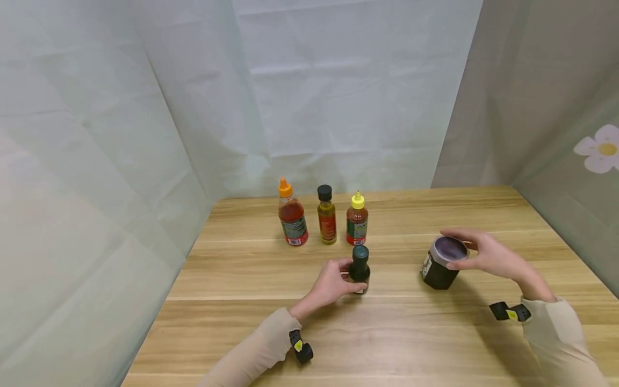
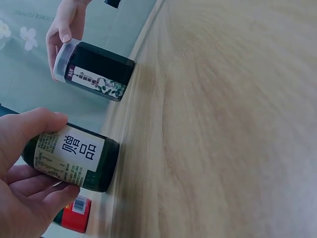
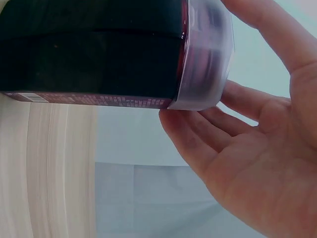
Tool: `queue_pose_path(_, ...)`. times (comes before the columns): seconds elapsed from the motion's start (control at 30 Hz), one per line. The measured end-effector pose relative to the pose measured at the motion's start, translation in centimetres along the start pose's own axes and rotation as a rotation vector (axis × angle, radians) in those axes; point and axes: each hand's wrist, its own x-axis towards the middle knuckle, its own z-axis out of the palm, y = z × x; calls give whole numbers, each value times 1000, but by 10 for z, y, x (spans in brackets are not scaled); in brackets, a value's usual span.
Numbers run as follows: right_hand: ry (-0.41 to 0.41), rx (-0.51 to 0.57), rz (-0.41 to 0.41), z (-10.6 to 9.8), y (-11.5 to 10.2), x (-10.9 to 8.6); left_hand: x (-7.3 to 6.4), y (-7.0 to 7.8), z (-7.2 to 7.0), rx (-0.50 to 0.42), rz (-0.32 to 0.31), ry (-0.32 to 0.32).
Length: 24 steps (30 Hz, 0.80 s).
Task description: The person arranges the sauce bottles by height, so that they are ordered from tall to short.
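Note:
My left hand (image 1: 330,282) grips a small dark green bottle (image 1: 360,266) around its body, thumb on the near side and fingers on the far side. In the left wrist view its pale label (image 2: 74,148) faces the camera and its base is right at the tabletop. Farther right, my right hand (image 1: 493,258) holds a dark faceted jar (image 1: 439,275) by its translucent lid (image 3: 204,59), thumb and fingers on opposite sides. The jar has a white label with dark print, seen in the left wrist view, and its base is close to the wood.
Behind the green bottle stand a red sauce bottle with an orange cap (image 1: 293,217), a yellowish oil bottle with a black cap (image 1: 326,217) and a smaller red bottle with a yellow cap (image 1: 357,220). Pale cloth (image 1: 338,97) surrounds the wooden table (image 1: 232,269).

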Motion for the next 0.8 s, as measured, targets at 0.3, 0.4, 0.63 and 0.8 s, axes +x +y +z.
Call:
queue_pose_path(0.3, 8, -21, 10, -1, 1, 0, 4, 1, 4, -3, 21, 16)
queue_pose_path(0.4, 17, -28, 5, -1, 1, -1, 8, 4, 8, -4, 19, 14)
queue_pose_path(0.63, 62, -68, 3, 5, 2, -2, 27, 17, 15, -29, 43, 23)
queue_pose_path(0.8, 88, -79, 20, 9, 6, -3, 41, 23, 22, -21, 32, 43)
